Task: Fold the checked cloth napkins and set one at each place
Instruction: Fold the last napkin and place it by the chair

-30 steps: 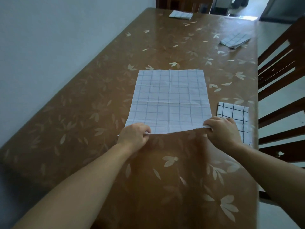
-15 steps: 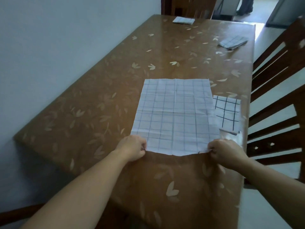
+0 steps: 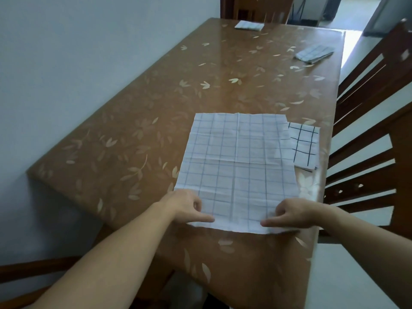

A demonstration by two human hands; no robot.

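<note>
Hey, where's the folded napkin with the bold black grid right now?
In the head view, the folded napkin lies near the table's right edge, its left side tucked under the open napkin, beside the chair.

"What sort of place is this?"

"A dining room in a home. A long dining table [image 3: 200,85] under a glossy brown cover printed with pale leaves fills most of the view."

"What else shows it?"

"A slat-backed wooden chair [image 3: 367,134] stands along the table's right side, and a second chair [image 3: 256,7] at its far end. A plain pale wall [image 3: 66,52] runs along its left side, and past the far end a doorway [image 3: 334,10] opens onto a bright floor."

"Anything on the table?"

"Checked cloth napkins. A folded napkin [image 3: 248,25] lies at the far end, another napkin [image 3: 314,54] by the far right edge, a bold-checked napkin [image 3: 304,143] by the right edge, and an open napkin [image 3: 238,166] at the near end."
</note>
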